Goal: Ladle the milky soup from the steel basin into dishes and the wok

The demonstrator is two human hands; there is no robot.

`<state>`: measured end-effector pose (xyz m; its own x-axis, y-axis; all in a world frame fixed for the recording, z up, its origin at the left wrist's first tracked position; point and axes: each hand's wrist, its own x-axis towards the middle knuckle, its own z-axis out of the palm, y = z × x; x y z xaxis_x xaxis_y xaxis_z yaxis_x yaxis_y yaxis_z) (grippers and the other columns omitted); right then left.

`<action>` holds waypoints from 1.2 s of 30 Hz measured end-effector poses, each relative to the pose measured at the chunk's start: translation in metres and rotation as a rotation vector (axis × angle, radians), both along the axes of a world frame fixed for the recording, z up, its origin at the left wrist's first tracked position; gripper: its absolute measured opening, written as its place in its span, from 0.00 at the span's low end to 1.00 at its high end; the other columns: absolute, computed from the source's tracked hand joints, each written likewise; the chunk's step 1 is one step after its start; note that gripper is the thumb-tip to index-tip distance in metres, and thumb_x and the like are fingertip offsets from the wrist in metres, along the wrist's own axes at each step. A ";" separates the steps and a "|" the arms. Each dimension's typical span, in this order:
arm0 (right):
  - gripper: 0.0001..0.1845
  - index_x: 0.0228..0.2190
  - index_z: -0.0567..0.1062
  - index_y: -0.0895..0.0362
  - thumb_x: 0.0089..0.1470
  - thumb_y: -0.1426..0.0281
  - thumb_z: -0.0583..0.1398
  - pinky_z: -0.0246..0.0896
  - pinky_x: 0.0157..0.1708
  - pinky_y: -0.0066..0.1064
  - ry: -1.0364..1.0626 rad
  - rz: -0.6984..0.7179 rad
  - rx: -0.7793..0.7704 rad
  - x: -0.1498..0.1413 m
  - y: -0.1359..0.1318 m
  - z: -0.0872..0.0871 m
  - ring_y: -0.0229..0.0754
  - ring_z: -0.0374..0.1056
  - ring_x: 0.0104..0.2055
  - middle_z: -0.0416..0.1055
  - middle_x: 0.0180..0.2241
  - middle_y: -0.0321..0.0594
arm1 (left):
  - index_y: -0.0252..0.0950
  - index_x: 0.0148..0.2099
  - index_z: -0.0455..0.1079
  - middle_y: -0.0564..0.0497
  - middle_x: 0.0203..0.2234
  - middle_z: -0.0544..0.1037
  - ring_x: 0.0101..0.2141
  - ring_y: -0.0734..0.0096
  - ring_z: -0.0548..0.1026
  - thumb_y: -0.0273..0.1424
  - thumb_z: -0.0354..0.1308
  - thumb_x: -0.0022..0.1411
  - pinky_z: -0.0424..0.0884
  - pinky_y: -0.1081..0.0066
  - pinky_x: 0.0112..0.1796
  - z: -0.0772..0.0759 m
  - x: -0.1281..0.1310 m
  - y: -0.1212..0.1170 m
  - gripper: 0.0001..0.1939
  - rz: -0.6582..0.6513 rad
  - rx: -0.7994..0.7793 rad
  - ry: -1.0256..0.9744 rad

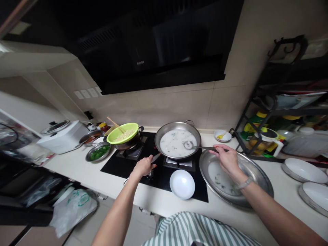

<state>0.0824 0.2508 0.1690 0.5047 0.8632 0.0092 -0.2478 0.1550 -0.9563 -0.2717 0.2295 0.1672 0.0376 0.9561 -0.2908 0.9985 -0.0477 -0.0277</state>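
A wide metal wok sits on the right burner, holding a milky white soup with green bits. My left hand is closed round the wok's handle at its front left. In my right hand is the long handle of a ladle, whose bowl rests at the soup's right side. Below my right forearm stands a large metal basin with whitish liquid and green leaves in it. Just in front of the wok is a white bowl.
On the left burner, a green colander of pale food with chopsticks tops a dark pot. A metal dish of greens lies left. A small dish and a black rack stand right. The range hood hangs overhead.
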 end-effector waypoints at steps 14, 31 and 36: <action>0.08 0.19 0.74 0.60 0.33 0.69 0.67 0.74 0.34 0.35 0.044 0.029 -0.007 0.007 -0.007 0.006 0.35 0.68 0.24 0.72 0.25 0.37 | 0.41 0.54 0.59 0.43 0.40 0.76 0.43 0.56 0.76 0.43 0.50 0.62 0.69 0.66 0.36 0.002 0.002 -0.001 0.21 0.027 -0.007 0.000; 0.05 0.18 0.74 0.58 0.33 0.72 0.66 0.73 0.31 0.31 0.102 -0.152 -0.117 0.085 -0.081 0.017 0.42 0.72 0.27 0.72 0.27 0.41 | 0.41 0.57 0.58 0.44 0.40 0.77 0.43 0.56 0.76 0.44 0.49 0.62 0.69 0.66 0.36 -0.002 -0.001 0.000 0.23 0.000 0.004 0.012; 0.06 0.20 0.76 0.55 0.36 0.66 0.63 0.72 0.30 0.34 -0.271 -0.189 -0.242 0.101 -0.104 -0.004 0.46 0.73 0.26 0.74 0.25 0.42 | 0.40 0.57 0.58 0.43 0.41 0.76 0.44 0.55 0.75 0.43 0.49 0.62 0.69 0.65 0.37 -0.004 -0.002 0.001 0.24 -0.007 0.005 0.014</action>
